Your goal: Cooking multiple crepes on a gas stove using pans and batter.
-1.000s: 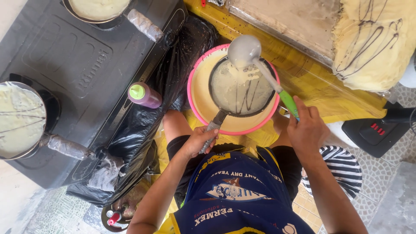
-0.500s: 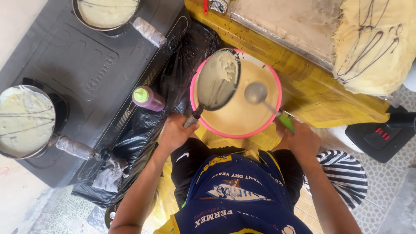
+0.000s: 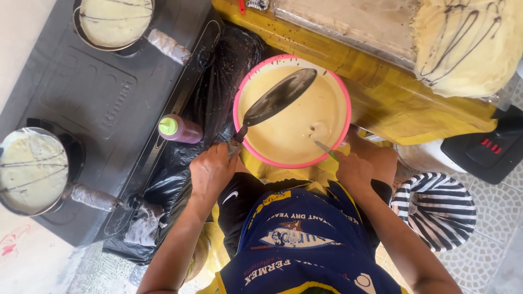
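your left hand point(image 3: 211, 171) is closed around the handle of a small dark pan point(image 3: 279, 97), held tilted on edge over the pink bowl point(image 3: 238, 95), so you see its blackened underside and not its inside. the pan's far rim reaches toward the bowl's upper edge. the bowl is round, pink-rimmed and holds pale, creamy batter point(image 3: 283, 130); it sits in front of your knees, against the yellow desk point(image 3: 381, 92).

your right hand point(image 3: 354, 171) grips a ladle point(image 3: 321, 140) by its green-tipped handle; the scoop end is sunk in the batter near the bowl's right side, with a small swirl around it.

to the left of the bowl lies crumpled black plastic point(image 3: 218, 71), and beside it a purple squeeze bottle point(image 3: 180, 129) with a light green cap rests at the edge of a black stove point(image 3: 98, 92). two more pans sit on the stove, one at top point(image 3: 114, 20) and one at far left point(image 3: 31, 170), each filled with a pale crepe marked with thin dark lines; their handles are wrapped in foil.

on the desk, at upper right, a stack of crepes point(image 3: 468, 43) drizzled with dark lines sits beside a tray point(image 3: 348, 24). a striped cloth point(image 3: 436, 209) lies by your right arm on the tiled floor point(image 3: 490, 218).
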